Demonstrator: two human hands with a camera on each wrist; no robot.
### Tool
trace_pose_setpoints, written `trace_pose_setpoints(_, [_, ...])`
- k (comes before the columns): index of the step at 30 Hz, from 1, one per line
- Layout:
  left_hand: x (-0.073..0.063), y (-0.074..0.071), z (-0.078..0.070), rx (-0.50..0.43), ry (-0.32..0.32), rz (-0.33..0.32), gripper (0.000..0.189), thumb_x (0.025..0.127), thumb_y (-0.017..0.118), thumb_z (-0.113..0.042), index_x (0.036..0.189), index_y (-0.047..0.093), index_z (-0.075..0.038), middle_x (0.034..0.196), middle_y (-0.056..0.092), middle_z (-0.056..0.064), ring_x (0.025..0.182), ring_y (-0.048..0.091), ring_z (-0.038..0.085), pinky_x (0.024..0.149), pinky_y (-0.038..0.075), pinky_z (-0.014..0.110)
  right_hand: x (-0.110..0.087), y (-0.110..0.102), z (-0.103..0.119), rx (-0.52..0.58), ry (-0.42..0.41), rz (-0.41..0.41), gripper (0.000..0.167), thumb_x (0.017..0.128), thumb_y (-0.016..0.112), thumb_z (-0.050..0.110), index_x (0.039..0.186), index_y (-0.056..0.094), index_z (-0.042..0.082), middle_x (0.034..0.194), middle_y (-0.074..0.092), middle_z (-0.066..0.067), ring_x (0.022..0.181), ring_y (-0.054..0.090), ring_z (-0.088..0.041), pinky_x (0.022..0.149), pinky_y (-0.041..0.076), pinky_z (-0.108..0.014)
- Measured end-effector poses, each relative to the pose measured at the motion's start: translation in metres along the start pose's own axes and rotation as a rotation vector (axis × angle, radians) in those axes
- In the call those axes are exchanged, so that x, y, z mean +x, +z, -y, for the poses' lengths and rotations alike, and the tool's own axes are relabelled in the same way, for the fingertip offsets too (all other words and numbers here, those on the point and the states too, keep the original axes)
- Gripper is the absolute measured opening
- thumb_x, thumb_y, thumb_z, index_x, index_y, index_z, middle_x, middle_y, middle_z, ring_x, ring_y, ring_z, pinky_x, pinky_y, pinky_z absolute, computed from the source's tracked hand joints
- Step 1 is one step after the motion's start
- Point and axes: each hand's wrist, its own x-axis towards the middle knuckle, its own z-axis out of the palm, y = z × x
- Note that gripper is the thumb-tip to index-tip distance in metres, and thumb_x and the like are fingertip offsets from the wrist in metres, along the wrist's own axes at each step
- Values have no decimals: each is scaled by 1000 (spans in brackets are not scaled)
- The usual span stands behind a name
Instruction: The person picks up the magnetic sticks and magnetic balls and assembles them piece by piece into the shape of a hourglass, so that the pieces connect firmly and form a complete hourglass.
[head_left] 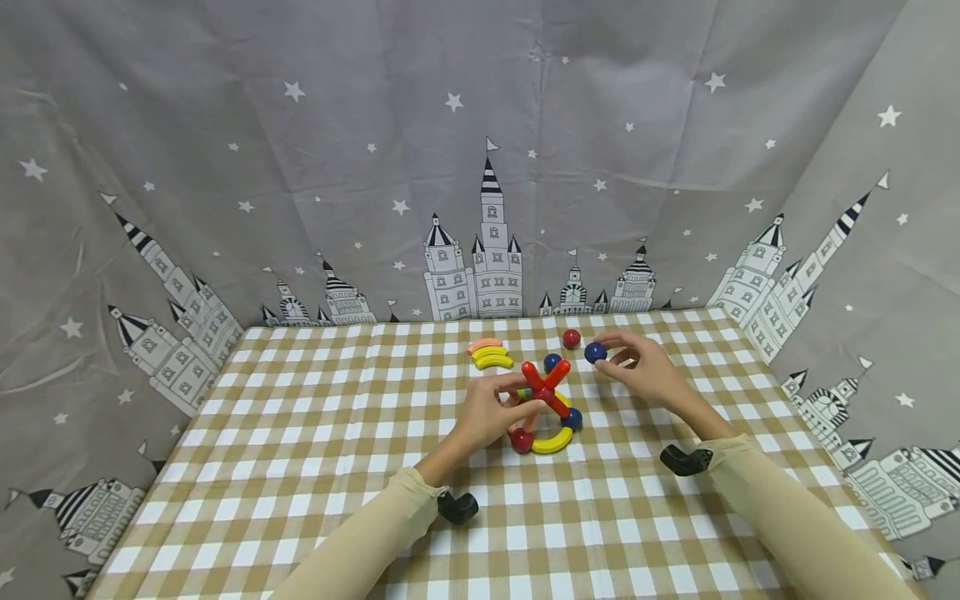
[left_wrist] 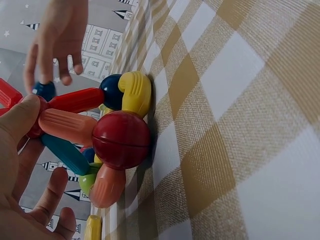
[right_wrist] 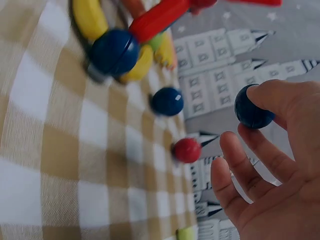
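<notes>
In the head view a toy frame of balls and rods stands on the table, with a red top ball point(head_left: 543, 395). Two red rods point(head_left: 558, 372) stick up from that ball in a V. Its base has a yellow curved rod point(head_left: 552, 442), a red ball point(head_left: 522, 441) and a blue corner ball point(head_left: 572, 418). My left hand point(head_left: 483, 412) pinches the frame at its top ball, the thumb lying over it in the left wrist view. My right hand point(head_left: 647, 372) holds a separate blue ball point(right_wrist: 252, 111) between thumb and fingertip, apart from the frame.
Behind the frame lie a loose blue ball point(head_left: 552, 362) and a loose red ball point(head_left: 572, 338). To their left are yellow curved rods point(head_left: 492, 358) and a salmon curved rod point(head_left: 484, 343). A checked cloth point(head_left: 315, 433) covers the table, and a grey curtain point(head_left: 337, 125) hangs behind.
</notes>
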Motion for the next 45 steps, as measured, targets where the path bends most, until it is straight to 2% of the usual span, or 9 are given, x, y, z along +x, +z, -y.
trace_pose_setpoints(9, [-1, 2, 1, 2, -4, -16, 33, 85, 85, -34, 113, 79, -17, 89, 72, -8, 81, 61, 27, 67, 43, 24, -7, -3, 26, 62, -79, 14, 36, 95, 76, 17, 129, 65, 9, 120, 71, -15, 92, 69, -24, 77, 57, -30])
trace_pose_setpoints(17, [4, 14, -1, -75, 91, 20, 27, 87, 85, -26, 110, 79, -15, 92, 75, -7, 71, 61, 21, 61, 45, 28, -16, -6, 43, 93, -109, 10, 35, 94, 77, 15, 127, 66, 10, 119, 71, -13, 93, 69, -25, 77, 59, -33])
trace_pose_setpoints(22, [8, 23, -2, -101, 94, 15, 26, 87, 85, -22, 111, 79, -14, 95, 76, -5, 71, 62, 22, 60, 45, 28, -21, -11, 46, 109, -134, -12, 36, 94, 77, 12, 127, 65, 8, 115, 72, -12, 91, 69, -25, 76, 59, -33])
trace_pose_setpoints(30, [15, 36, -6, -41, 82, 23, 26, 88, 84, -28, 111, 78, -15, 94, 74, -6, 83, 64, 30, 70, 52, 35, -30, -21, 43, 117, -161, -26, 35, 94, 75, 5, 127, 65, 5, 114, 71, -15, 90, 69, -24, 75, 58, -29])
trace_pose_setpoints(37, [17, 38, -7, -70, 93, 25, 28, 89, 83, -25, 113, 78, -14, 94, 73, -2, 80, 62, 33, 67, 48, 32, -32, -20, 41, 94, -179, -47, 34, 93, 76, 4, 125, 66, 5, 114, 71, -11, 89, 69, -24, 72, 58, -28])
trace_pose_setpoints(45, [20, 42, -9, -63, 73, 21, 30, 87, 84, -27, 114, 78, -14, 96, 75, -5, 77, 60, 24, 68, 48, 34, -33, -20, 39, 114, -139, -55, 37, 94, 75, 7, 129, 64, 5, 116, 70, -15, 89, 69, -25, 73, 58, -27])
